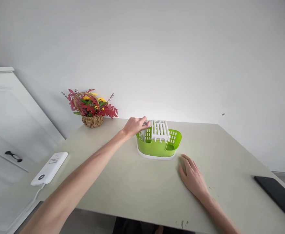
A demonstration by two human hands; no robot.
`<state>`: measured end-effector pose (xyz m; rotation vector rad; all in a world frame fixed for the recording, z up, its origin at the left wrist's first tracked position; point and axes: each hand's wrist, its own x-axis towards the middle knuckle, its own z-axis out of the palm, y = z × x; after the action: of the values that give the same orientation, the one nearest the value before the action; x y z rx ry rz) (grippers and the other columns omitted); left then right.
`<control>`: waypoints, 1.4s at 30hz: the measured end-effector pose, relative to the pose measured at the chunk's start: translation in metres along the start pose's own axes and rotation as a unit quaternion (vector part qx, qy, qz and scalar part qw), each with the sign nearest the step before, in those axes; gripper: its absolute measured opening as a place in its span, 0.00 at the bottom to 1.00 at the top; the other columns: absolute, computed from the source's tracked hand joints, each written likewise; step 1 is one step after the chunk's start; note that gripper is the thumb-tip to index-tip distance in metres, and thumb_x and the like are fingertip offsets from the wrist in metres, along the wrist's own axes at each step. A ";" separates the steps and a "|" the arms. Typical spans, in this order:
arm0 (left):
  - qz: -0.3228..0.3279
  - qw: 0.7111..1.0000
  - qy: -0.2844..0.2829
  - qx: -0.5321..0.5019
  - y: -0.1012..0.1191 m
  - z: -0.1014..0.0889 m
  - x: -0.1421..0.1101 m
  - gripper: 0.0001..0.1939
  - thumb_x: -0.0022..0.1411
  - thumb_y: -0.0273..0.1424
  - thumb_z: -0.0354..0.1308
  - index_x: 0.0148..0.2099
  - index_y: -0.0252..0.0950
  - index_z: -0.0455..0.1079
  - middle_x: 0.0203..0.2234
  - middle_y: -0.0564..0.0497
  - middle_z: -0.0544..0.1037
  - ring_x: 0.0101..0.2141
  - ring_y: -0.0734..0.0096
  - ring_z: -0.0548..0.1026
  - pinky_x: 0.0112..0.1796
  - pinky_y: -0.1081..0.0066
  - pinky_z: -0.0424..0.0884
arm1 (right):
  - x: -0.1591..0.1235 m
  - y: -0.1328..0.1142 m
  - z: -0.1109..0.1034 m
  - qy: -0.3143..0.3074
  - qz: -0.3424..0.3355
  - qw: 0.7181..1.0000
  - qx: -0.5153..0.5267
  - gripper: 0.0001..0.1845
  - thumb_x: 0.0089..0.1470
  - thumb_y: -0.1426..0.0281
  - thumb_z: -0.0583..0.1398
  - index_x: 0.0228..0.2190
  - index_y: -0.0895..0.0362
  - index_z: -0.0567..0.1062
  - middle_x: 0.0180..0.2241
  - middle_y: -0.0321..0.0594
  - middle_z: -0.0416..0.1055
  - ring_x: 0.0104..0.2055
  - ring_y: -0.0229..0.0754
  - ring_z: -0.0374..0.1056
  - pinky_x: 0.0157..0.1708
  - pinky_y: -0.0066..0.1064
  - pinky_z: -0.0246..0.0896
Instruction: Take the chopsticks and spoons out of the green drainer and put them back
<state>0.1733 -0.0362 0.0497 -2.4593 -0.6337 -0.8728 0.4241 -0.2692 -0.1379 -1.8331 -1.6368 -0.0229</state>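
A green plastic basket [155,149] with slotted sides sits on a white oval base [157,157] in the middle of the table. Across its top lies a white slatted rack [160,130] with small hooks along the front edge and round holes at the back. At the basket's left end, my left hand [136,125] is closed, fingers pinched; what they hold is too hidden to name. Below that hand, some white pieces [142,136] stand inside the basket. My right hand [193,174] lies flat on the table just right of the basket, holding nothing.
Against the wall at back left stands a wicker basket [92,121] of red and yellow artificial flowers. A white power bank [49,169] with a cable is on the table's left side. A black phone [277,195] lies at the right edge. A white cabinet [13,123] adjoins the left.
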 end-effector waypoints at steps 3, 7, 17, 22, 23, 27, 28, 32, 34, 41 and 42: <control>-0.028 1.000 0.000 0.006 -0.004 -0.004 0.007 0.14 0.73 0.37 0.52 0.36 0.37 0.70 0.21 0.52 0.81 0.21 0.69 0.78 0.22 0.74 0.60 | 0.000 0.001 0.000 -0.004 -0.001 1.000 -0.001 0.23 0.68 0.63 0.49 0.60 0.53 0.67 0.63 0.48 0.66 0.64 0.52 0.64 0.64 0.51 0.61; -0.067 0.998 -0.007 0.019 -0.007 -0.010 0.019 0.15 0.73 0.37 0.52 0.35 0.36 0.72 0.19 0.51 0.79 0.19 0.68 0.76 0.22 0.73 0.60 | 0.000 0.001 0.001 -0.007 0.002 1.000 0.000 0.23 0.68 0.63 0.49 0.60 0.53 0.67 0.64 0.47 0.66 0.64 0.51 0.63 0.64 0.50 0.61; -0.205 0.978 -0.038 -0.004 -0.023 -0.020 0.033 0.15 0.70 0.38 0.55 0.34 0.36 0.75 0.18 0.49 0.78 0.20 0.65 0.75 0.24 0.71 0.59 | 0.001 0.000 -0.001 -0.008 0.004 1.000 0.001 0.23 0.68 0.62 0.48 0.60 0.53 0.67 0.63 0.47 0.66 0.64 0.51 0.63 0.63 0.50 0.62; -0.270 0.960 -0.071 -0.031 -0.031 -0.020 0.034 0.17 0.69 0.40 0.54 0.29 0.38 0.72 0.15 0.49 0.74 0.19 0.63 0.74 0.24 0.69 0.57 | 0.001 0.000 -0.001 -0.010 0.005 1.000 0.003 0.23 0.68 0.62 0.48 0.59 0.54 0.67 0.63 0.48 0.66 0.65 0.51 0.63 0.64 0.50 0.61; -0.284 0.955 -0.079 -0.040 -0.033 -0.019 0.034 0.18 0.68 0.40 0.54 0.28 0.38 0.72 0.14 0.49 0.74 0.20 0.63 0.74 0.24 0.69 0.58 | 0.001 -0.001 -0.001 -0.009 0.005 1.000 0.004 0.23 0.68 0.62 0.48 0.59 0.54 0.67 0.63 0.48 0.66 0.65 0.51 0.63 0.64 0.50 0.61; -0.318 0.939 -0.112 -0.067 -0.041 -0.012 0.032 0.19 0.67 0.40 0.54 0.25 0.38 0.70 0.13 0.48 0.73 0.19 0.62 0.75 0.24 0.69 0.61 | 0.001 -0.002 -0.002 -0.009 0.004 1.000 0.007 0.22 0.68 0.63 0.48 0.59 0.53 0.67 0.64 0.48 0.66 0.64 0.52 0.63 0.64 0.51 0.60; -0.325 0.935 -0.121 -0.074 -0.043 -0.010 0.031 0.19 0.66 0.40 0.54 0.25 0.38 0.70 0.12 0.48 0.72 0.18 0.63 0.74 0.23 0.69 0.61 | 0.001 -0.002 -0.002 -0.009 0.005 1.000 0.007 0.22 0.68 0.63 0.48 0.59 0.53 0.67 0.64 0.48 0.66 0.64 0.52 0.63 0.64 0.51 0.60; -0.366 0.908 -0.169 -0.113 -0.055 -0.003 0.025 0.22 0.66 0.43 0.53 0.24 0.37 0.71 0.09 0.50 0.71 0.14 0.66 0.72 0.20 0.71 0.63 | 0.001 -0.004 -0.002 -0.007 0.007 1.000 0.006 0.22 0.68 0.63 0.48 0.59 0.54 0.67 0.63 0.48 0.66 0.65 0.52 0.63 0.64 0.51 0.61; -0.392 0.889 -0.194 -0.134 -0.061 0.001 0.020 0.23 0.66 0.45 0.54 0.24 0.36 0.72 0.09 0.49 0.72 0.14 0.67 0.73 0.20 0.73 0.64 | 0.001 -0.004 -0.002 -0.006 0.005 1.000 0.006 0.22 0.68 0.63 0.48 0.59 0.54 0.67 0.63 0.48 0.66 0.65 0.52 0.63 0.64 0.51 0.61; -0.480 0.823 -0.247 -0.179 -0.087 0.001 -0.005 0.28 0.68 0.49 0.48 0.35 0.31 0.77 0.22 0.39 0.83 0.21 0.60 0.81 0.22 0.71 0.70 | 0.001 -0.005 -0.004 -0.010 0.009 1.000 0.009 0.22 0.69 0.62 0.48 0.59 0.54 0.67 0.64 0.48 0.65 0.65 0.52 0.63 0.63 0.50 0.61; -0.486 0.818 -0.252 -0.179 -0.091 -0.001 -0.011 0.28 0.69 0.48 0.46 0.37 0.30 0.77 0.24 0.39 0.84 0.23 0.60 0.82 0.22 0.72 0.71 | 0.001 -0.005 -0.004 -0.010 0.008 1.000 0.009 0.22 0.69 0.62 0.48 0.59 0.54 0.67 0.64 0.48 0.65 0.65 0.52 0.62 0.64 0.50 0.61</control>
<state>0.1150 0.0325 0.0664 -2.6432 -2.2249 -0.6620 0.4220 -0.2703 -0.1317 -1.8375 -1.6302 0.0174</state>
